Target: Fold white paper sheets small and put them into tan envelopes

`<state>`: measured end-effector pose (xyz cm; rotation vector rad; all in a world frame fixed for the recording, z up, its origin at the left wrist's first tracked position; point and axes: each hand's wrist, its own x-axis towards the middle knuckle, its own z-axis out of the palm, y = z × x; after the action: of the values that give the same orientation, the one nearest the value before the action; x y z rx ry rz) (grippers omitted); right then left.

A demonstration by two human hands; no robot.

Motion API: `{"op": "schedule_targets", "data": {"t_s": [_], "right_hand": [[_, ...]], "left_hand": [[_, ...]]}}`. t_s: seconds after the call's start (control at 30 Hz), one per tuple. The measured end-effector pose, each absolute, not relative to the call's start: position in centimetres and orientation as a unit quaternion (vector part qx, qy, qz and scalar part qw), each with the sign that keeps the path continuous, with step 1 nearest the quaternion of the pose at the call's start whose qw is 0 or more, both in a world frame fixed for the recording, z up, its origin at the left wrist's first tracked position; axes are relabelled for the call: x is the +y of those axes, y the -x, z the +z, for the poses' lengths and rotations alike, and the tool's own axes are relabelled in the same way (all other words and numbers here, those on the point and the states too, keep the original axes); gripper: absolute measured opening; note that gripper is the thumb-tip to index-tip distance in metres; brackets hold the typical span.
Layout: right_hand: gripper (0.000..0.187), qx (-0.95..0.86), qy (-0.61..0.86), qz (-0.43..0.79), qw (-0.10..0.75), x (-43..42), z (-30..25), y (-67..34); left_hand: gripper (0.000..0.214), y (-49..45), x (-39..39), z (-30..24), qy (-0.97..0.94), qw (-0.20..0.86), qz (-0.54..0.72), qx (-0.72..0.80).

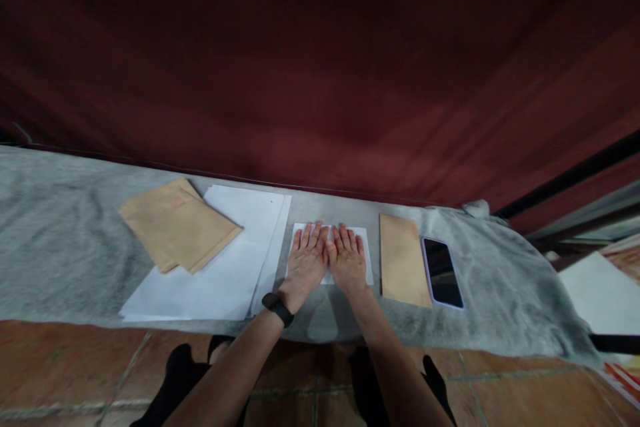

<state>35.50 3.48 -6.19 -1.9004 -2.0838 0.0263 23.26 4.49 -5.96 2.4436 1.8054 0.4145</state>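
A small white sheet of paper (pixel 369 260), perhaps folded, lies on the grey cloth in front of me. My left hand (pixel 307 257) rests flat on its left half, fingers stretched forward. Beside it my right hand (pixel 347 259) presses flat on the right half, the two thumbs close together. Much of the paper is hidden beneath both hands. Right of them lies a brown envelope (pixel 404 260). To the left are large white sheets (pixel 225 293) in a loose stack, with brown envelopes (pixel 183 223) overlapping on top.
A phone (pixel 443 272) in a purple case lies just right of the single envelope. The grey cloth (pixel 505 300) covers the narrow surface, backed by a dark red curtain (pixel 320 93). Tiled floor (pixel 65 367) shows along the near edge; papers (pixel 605 293) are at far right.
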Motion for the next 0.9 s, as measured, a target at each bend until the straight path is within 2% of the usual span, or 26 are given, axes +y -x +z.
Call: {"op": "schedule_targets", "data": {"t_s": [0.37,0.6,0.77,0.9], "right_hand": [[0.058,-0.716,0.671,-0.054,0.186,2.7,-7.9,-37.5],[0.063,-0.71,0.669,-0.088,0.201,1.8,-8.3,-38.3],[0.065,-0.7,0.677,-0.091,0.207,1.3,-8.6,-38.5],[0.062,-0.699,0.681,-0.071,0.207,1.0,-8.3,-38.3]], "left_hand": [[0.058,-22.1,3.9,-5.8,-0.777,0.005,0.154,0.61],[0.06,-21.5,3.6,-6.8,-0.759,0.021,0.183,0.625],[0.06,-21.2,3.2,-5.6,-0.727,0.084,0.225,0.643],[0.061,-19.3,3.5,-4.3,-0.65,0.202,0.291,0.673]]}}
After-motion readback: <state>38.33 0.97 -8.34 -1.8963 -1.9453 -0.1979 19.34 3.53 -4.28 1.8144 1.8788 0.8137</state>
